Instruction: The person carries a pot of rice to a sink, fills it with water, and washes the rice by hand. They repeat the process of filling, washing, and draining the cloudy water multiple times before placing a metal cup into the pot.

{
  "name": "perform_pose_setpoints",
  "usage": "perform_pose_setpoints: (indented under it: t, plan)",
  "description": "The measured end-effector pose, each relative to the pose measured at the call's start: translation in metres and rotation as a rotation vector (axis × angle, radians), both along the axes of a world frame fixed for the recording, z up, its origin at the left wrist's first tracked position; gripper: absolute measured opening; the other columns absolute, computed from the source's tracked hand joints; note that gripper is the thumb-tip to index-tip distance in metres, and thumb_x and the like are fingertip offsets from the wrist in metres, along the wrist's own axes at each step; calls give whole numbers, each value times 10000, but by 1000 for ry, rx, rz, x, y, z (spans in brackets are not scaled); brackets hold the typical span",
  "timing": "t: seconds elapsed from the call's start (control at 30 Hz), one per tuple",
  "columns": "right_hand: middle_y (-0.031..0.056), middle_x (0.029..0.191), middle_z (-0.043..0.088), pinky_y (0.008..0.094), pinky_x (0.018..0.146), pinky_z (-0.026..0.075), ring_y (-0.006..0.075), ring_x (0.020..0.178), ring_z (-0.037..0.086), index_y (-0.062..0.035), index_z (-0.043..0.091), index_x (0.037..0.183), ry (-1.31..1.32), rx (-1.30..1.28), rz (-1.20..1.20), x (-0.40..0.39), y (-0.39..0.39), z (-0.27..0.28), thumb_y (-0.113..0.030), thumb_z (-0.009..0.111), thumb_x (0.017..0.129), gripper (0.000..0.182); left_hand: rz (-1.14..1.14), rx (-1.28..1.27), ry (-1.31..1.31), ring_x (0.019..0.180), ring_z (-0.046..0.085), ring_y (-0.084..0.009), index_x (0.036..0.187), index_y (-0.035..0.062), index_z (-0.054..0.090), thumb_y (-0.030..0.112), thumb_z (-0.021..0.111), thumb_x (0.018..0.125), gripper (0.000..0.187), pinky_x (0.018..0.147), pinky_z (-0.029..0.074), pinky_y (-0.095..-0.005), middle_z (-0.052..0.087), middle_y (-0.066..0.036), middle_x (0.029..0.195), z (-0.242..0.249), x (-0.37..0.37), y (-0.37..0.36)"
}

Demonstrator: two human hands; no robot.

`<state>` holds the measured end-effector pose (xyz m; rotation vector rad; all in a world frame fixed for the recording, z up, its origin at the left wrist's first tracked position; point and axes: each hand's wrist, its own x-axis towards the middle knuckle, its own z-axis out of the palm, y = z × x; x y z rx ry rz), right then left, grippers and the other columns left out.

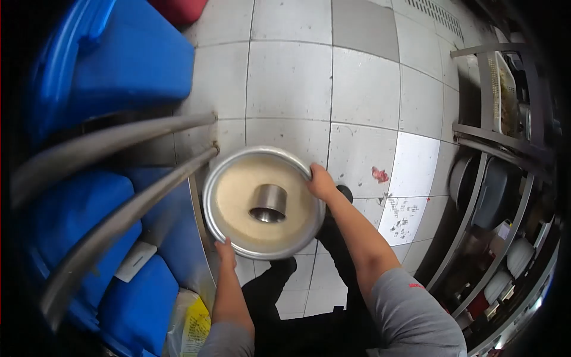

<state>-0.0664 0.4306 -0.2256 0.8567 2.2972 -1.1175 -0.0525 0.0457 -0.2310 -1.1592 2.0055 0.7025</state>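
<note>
A wide round metal pot (219,229) full of pale, grain-like stuff (238,190) is held above the tiled floor. On that pale surface a metal cup (270,199) lies tilted, its dark opening facing down toward me. My left hand (225,253) grips the near left rim, with its thumb over the edge. At the right, my right hand (321,181) is closed on the rim. The fingers of both hands are partly hidden beneath the pot.
Blue bins (137,53) stand at the left, beside metal table legs (178,122). A yellow-labelled bag (193,321) sits lower left. Metal shelving (505,140) with trays and bowls lines the right. Red scraps (379,174) lie on the tiled floor (285,71).
</note>
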Motion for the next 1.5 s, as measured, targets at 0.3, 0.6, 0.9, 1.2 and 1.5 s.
perform_pose_setpoints:
  t: [0.3, 0.6, 0.9, 1.2, 1.5]
  plan:
    - [208, 781, 618, 426, 703, 469, 359, 777, 604, -5, 607, 857, -36, 166, -115, 50, 138, 237, -302, 644, 685, 345, -26, 471, -65, 912, 578, -269, 1125, 56, 391, 239, 560, 874, 354, 661, 514, -446, 540, -130, 1066, 179, 10, 115]
    - [42, 583, 544, 279, 518, 404, 96, 567, 476, 18, 592, 724, 264, 150, -747, 60, 274, 599, -233, 705, 734, 276, -627, 615, 365, 847, 523, -141, 1117, 46, 460, 205, 522, 894, 281, 700, 454, -277, 562, -92, 982, 531, -132, 272]
    - [51, 797, 608, 251, 673, 435, 93, 745, 527, 23, 606, 928, 694, 214, -757, -108, 387, 675, -165, 654, 805, 229, -593, 805, 800, 661, 560, -141, 893, 11, 559, 240, 609, 816, 247, 611, 450, -297, 606, -93, 733, 630, -337, 435]
    - [44, 817, 609, 247, 676, 430, 99, 731, 518, 30, 585, 999, 906, 236, -979, -281, 537, 735, -120, 637, 810, 247, -1037, 603, 961, 672, 572, -377, 928, 25, 473, 362, 585, 813, 374, 619, 439, -435, 573, -197, 700, 711, -569, 652]
    - [135, 854, 652, 307, 700, 462, 189, 781, 611, 11, 604, 990, 867, 342, -864, -514, 801, 717, -198, 662, 767, 311, -1014, 581, 1173, 795, 582, -418, 923, 9, 466, 311, 578, 830, 336, 667, 432, -466, 601, -247, 822, 696, -782, 879]
